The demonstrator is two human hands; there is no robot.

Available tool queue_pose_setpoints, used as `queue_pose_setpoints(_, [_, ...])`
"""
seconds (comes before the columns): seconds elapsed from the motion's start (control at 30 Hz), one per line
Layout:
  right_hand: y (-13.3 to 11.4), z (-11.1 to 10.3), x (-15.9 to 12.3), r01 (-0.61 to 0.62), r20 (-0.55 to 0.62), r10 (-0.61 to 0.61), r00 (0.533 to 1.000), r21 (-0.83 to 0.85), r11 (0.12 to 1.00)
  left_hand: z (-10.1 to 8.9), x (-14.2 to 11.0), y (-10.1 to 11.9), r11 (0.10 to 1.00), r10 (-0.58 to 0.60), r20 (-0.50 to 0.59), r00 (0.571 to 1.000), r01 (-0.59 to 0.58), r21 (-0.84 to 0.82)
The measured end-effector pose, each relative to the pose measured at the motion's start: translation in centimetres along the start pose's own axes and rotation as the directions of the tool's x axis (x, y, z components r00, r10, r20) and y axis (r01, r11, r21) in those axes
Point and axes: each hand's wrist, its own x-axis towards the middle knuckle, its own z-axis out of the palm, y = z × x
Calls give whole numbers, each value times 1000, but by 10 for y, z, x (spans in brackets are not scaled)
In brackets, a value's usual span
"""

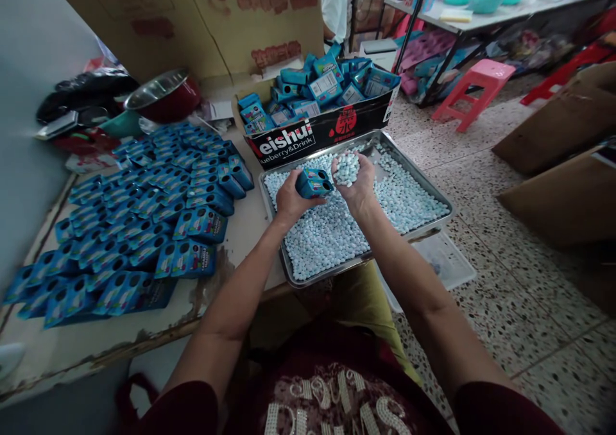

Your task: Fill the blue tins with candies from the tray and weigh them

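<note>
Two small blue boxes with dark oval openings are gripped side by side in my left hand, above the metal tray. My right hand is cupped around a heap of small pale blue and white candies, just right of the boxes. Below both hands, the metal tray is spread with many more of the same candies. Whether the held boxes contain anything cannot be made out.
Many blue boxes stand in rows on the table at left. Behind the tray, a black carton is piled with blue boxes. A red bowl sits at the back left. A pink stool and brown cartons are at right.
</note>
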Motion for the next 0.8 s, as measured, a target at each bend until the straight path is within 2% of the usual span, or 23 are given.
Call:
queue_pose_setpoints(0.17, [1, 12, -6, 34, 8, -34, 999, -37, 999, 2, -1, 3, 999, -32, 25, 999, 31, 31])
queue_pose_setpoints(0.53, [-3, 16, -3, 97, 39, -93, 995, -128, 987, 11, -4, 2, 998, -58, 70, 996, 59, -18])
queue_pose_setpoints(0.8, [-12, 36, -8, 52, 14, -51, 999, -135, 990, 14, -7, 0, 977, -55, 53, 997, 65, -205])
